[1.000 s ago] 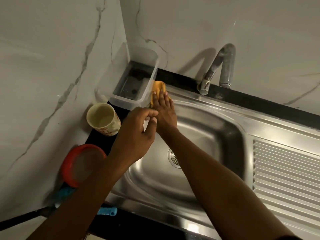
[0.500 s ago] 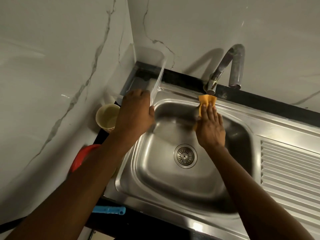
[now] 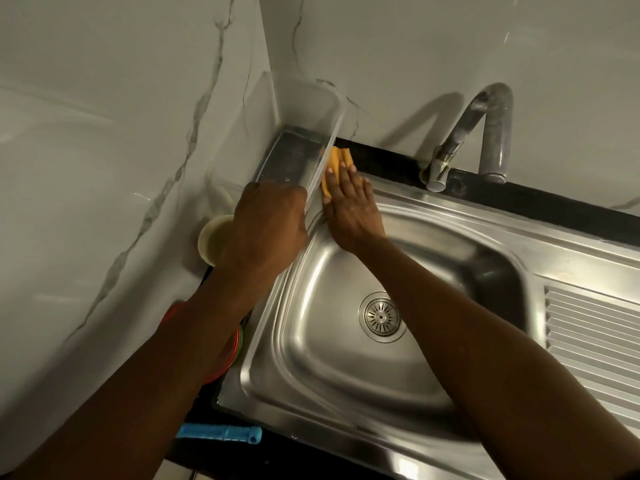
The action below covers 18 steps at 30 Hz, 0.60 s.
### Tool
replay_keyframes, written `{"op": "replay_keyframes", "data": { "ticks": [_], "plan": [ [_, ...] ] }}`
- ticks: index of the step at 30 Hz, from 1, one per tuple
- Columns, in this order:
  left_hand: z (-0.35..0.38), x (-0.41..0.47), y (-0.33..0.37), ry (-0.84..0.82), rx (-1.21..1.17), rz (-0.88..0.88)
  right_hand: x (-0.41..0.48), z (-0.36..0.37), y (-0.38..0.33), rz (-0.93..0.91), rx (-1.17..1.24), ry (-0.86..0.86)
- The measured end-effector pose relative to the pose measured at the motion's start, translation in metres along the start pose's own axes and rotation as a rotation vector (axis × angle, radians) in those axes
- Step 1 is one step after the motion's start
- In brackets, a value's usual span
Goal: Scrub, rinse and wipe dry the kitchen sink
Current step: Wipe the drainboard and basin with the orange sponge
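The stainless steel sink (image 3: 346, 372) fills the middle, with its drain (image 3: 381, 316) in the basin floor. My right hand (image 3: 349, 206) lies flat on an orange cloth (image 3: 334, 168), pressing it onto the sink's far left rim corner. My left hand (image 3: 268, 225) grips the near edge of a clear plastic container (image 3: 294, 109) and holds it tilted up against the wall corner, off the rim. The metal tap (image 3: 481, 133) stands behind the basin at the back wall.
A cream cup (image 3: 213, 239) sits left of the sink, partly behind my left hand. A red lid (image 3: 225, 358) lies under my left forearm. A blue handle (image 3: 221, 434) rests on the black counter at the front. The ribbed drainboard (image 3: 595, 344) lies to the right.
My right hand has slid the orange cloth from below the tap leftward to the far left rim corner. My left hand has tipped the clear container further up against the wall.
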<state>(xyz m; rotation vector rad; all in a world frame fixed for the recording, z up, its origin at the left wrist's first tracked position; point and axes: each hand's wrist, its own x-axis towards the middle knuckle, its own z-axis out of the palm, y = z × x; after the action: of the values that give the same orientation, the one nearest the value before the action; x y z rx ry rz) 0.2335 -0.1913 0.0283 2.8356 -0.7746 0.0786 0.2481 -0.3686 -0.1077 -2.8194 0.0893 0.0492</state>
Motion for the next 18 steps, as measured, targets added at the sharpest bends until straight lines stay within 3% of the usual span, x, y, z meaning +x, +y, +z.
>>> {"op": "replay_keyframes", "data": {
  "ticks": [5,11,18],
  "plan": [
    [-0.003,0.005,0.002,-0.036,0.036,-0.016,0.004,0.01,-0.029,-0.156,0.148,-0.097],
    [-0.005,0.013,0.004,-0.162,0.141,-0.035,-0.053,0.032,-0.048,-0.235,0.334,-0.079],
    [0.004,0.014,0.0,-0.157,0.122,-0.014,-0.114,0.043,-0.072,-0.217,0.56,-0.065]
  ]
}}
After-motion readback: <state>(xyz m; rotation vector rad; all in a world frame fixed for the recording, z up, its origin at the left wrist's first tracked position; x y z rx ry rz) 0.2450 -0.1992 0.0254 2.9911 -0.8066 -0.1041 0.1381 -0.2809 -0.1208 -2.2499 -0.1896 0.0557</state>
